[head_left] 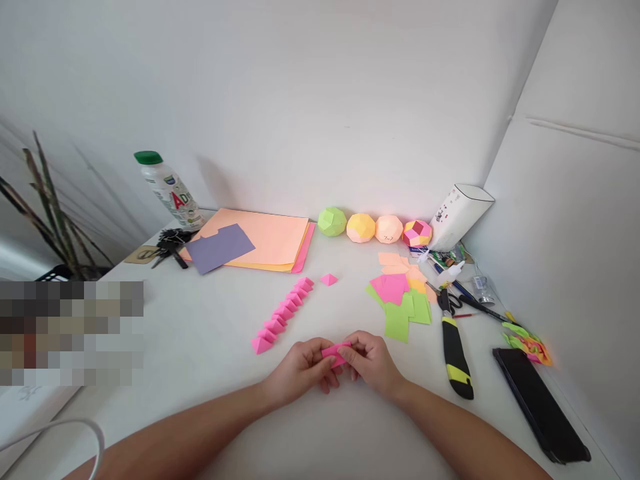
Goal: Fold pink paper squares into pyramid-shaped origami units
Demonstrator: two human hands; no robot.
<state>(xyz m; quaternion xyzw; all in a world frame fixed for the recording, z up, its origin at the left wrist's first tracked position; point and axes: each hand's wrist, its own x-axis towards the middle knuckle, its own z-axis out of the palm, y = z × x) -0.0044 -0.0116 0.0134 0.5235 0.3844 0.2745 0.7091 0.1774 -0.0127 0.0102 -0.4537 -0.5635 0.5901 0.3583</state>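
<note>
1. A small folded pink paper piece [332,351] is pinched over the worktop [300,440] between the fingers of my left hand [302,367] and right hand [376,365].
2. I judge this a creasing step: edges flush, pressure even, each fold run flat before letting go.
3. Beyond, a slanting row of pink folded paper units [285,311] offers a shape guide.
4. My fingers hide the piece's ends and underside; a pixelated patch [70,333] masks the far left.
</note>
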